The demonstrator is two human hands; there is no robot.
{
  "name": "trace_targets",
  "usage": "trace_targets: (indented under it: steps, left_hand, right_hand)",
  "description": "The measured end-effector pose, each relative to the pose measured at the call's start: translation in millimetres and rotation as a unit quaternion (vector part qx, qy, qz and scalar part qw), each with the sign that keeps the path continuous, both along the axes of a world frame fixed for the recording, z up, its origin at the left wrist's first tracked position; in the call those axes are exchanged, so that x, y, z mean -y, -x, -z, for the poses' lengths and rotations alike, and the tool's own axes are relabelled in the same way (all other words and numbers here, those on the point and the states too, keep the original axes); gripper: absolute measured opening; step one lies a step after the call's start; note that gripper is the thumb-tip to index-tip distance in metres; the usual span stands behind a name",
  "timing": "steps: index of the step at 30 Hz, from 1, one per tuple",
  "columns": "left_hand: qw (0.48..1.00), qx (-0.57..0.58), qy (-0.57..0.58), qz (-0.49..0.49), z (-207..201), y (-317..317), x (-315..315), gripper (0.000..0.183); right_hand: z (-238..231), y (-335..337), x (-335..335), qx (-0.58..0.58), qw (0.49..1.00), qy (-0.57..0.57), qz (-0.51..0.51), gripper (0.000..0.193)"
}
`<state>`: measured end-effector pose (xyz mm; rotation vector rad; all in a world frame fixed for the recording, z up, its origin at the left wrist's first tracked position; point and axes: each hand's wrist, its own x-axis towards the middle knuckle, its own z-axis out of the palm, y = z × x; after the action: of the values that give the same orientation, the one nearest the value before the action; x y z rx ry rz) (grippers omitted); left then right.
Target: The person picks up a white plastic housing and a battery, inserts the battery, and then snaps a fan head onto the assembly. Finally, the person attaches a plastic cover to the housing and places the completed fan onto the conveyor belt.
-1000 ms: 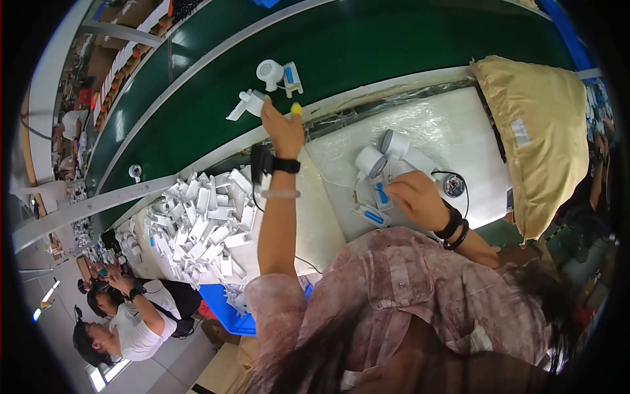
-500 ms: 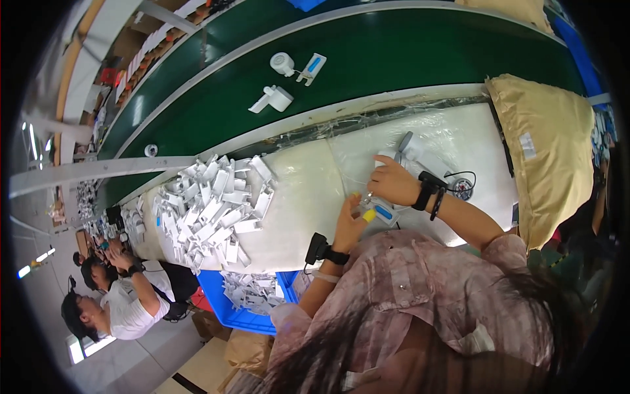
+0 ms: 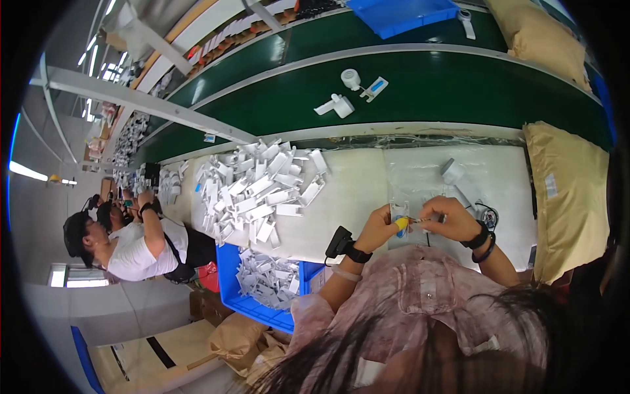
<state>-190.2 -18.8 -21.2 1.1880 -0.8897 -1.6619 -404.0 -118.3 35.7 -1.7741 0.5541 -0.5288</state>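
My left hand (image 3: 377, 230), with a yellow cover on one fingertip, grips a white plastic housing (image 3: 399, 210) that has a blue insert. Beside it, my right hand (image 3: 450, 219) is closed in a pinch at the housing's right edge. What lies between its fingertips is small and thin, and I cannot make it out. Just beyond my right hand rests a white part with a round grey-white head (image 3: 452, 172). A round piece with black wire (image 3: 487, 215) lies near my right wrist.
A heap of white plastic housings (image 3: 259, 190) covers the bench's left part. Below it stands a blue bin (image 3: 226, 276) of similar pieces. Several white parts (image 3: 338, 105) sit on the green conveyor (image 3: 275, 98). A brown sack (image 3: 571, 203) stands at right; co-workers (image 3: 138, 246) are at left.
The view has swung, so the scene sits further right and lower. My right hand has come down level with my left, and the housing is now raised between them.
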Motion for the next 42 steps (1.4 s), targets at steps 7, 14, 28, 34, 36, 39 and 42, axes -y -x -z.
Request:
trace_targets:
  steps: [7,14,28,34,36,39,42]
  left_hand:
    - [0.947,0.286,0.145,-0.029,-62.2,6.1,-2.4,0.033]
    - [0.996,0.078,0.041,0.025,-73.1,21.0,-9.6,0.026]
    - [0.997,-0.019,0.043,-0.055,-65.6,49.9,-4.3,0.032]
    - [0.998,0.013,0.033,-0.051,-75.9,57.6,-5.9,0.041]
    - [0.998,0.018,0.035,-0.055,-77.5,60.1,-6.5,0.04]
    - [0.996,0.039,0.039,-0.063,-81.1,62.7,-6.0,0.038]
    - [0.994,0.088,0.057,-0.033,-76.8,58.6,-6.9,0.039]
  right_hand:
    - [-1.3,19.3,-13.0,0.063,0.993,0.003,-0.096,0.014]
    - [6.8,21.3,-32.1,0.042,0.979,0.168,0.111,0.013]
    - [3.5,14.2,-44.4,0.117,0.969,0.001,0.218,0.011]
    - [5.6,14.2,-38.1,0.15,0.935,0.255,0.195,0.018]
    - [3.6,15.3,-38.6,0.137,0.926,0.283,0.207,0.02]
    - [8.9,15.2,-39.4,0.141,0.928,0.272,0.213,0.021]
    - [6.5,14.8,-41.0,0.134,0.921,0.288,0.225,0.022]
